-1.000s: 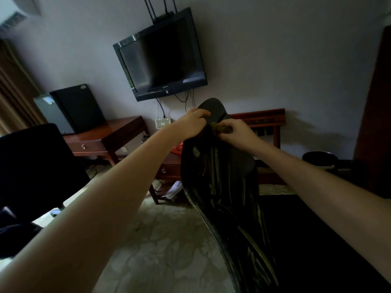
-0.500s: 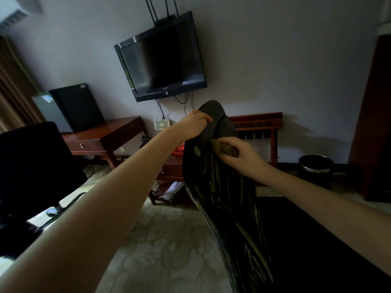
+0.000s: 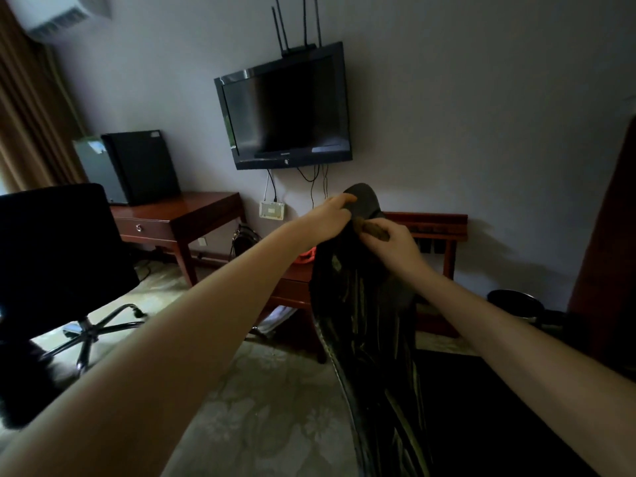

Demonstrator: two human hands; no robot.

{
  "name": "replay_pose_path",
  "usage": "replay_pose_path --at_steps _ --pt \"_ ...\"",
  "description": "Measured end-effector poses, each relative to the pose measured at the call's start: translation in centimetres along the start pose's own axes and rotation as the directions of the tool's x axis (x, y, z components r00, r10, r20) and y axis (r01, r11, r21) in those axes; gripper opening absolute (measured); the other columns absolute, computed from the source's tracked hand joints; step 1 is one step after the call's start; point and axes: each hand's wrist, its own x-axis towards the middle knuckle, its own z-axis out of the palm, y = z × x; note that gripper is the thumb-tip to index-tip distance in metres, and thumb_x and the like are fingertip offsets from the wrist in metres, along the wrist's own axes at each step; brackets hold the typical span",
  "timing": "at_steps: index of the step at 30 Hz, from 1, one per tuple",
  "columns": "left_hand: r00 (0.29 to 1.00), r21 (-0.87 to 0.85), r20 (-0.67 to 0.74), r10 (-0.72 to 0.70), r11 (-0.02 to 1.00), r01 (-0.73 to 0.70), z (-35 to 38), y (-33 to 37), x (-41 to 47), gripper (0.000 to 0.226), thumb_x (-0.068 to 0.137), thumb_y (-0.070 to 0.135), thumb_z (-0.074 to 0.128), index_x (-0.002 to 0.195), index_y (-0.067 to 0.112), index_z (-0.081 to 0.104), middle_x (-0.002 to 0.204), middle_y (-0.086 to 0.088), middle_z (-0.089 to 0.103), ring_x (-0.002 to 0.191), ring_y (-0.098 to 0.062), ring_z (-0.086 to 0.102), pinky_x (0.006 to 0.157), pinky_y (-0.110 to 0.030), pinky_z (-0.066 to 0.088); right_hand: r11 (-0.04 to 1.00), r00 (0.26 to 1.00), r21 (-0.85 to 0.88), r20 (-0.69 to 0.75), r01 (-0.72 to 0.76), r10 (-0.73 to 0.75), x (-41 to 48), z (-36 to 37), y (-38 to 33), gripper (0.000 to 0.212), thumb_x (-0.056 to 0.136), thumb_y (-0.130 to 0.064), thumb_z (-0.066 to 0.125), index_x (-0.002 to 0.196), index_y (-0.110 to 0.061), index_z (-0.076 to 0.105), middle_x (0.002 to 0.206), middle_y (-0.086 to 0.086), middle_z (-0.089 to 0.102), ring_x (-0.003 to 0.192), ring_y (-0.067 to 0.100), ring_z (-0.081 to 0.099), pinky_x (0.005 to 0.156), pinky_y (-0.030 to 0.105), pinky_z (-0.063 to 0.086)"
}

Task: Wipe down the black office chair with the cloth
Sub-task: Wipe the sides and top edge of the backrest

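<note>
Up toward the chair's (image 3: 364, 321) rounded top the right hand (image 3: 392, 242) has slid, fingers curled tight round a wadded brown cloth (image 3: 375, 230) pressed against the glossy, streaked black back. Beside it the left hand (image 3: 330, 218) clamps the top edge, fingers hooked over. The chair's seat and base are cut off below, and the cloth's weave is too dim to read.

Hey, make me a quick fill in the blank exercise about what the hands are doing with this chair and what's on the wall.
1. The right hand holds a brown ____ against the black chair back.
2. The left hand grips that chair back at its ____ edge.
3. A dark, switched-off ____ hangs on the wall behind the chair.
Missing words: cloth; top; television.
</note>
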Motion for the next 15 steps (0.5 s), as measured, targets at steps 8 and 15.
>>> replay_pose_path --at_steps 8,15 --pt "0.999 -0.001 -0.025 -0.034 0.999 0.034 0.0 0.1 -0.5 0.047 0.097 0.015 0.032 0.144 0.023 0.028 0.142 -0.009 0.034 0.112 -0.024 0.048 0.098 -0.039 0.043 0.991 0.989 -0.009 0.067 0.133 -0.132 -8.0 0.5 -1.7 0.031 0.087 -0.004 0.062 0.11 -0.024 0.06 0.105 0.002 0.061 0.09 -0.002 0.058 0.078 0.009 0.043" --pt "0.998 0.004 -0.038 -0.041 0.999 0.041 0.2 1.1 -1.5 0.043 0.099 0.013 0.03 0.142 0.017 0.034 0.145 -0.01 0.033 0.127 -0.025 0.04 0.108 -0.038 0.033 0.936 0.939 -0.083 0.065 0.342 -0.338 -10.1 0.5 -3.2 0.036 0.081 -0.017 0.062 0.117 -0.021 0.059 0.111 -0.017 0.053 0.103 -0.009 0.052 0.088 0.007 0.038"
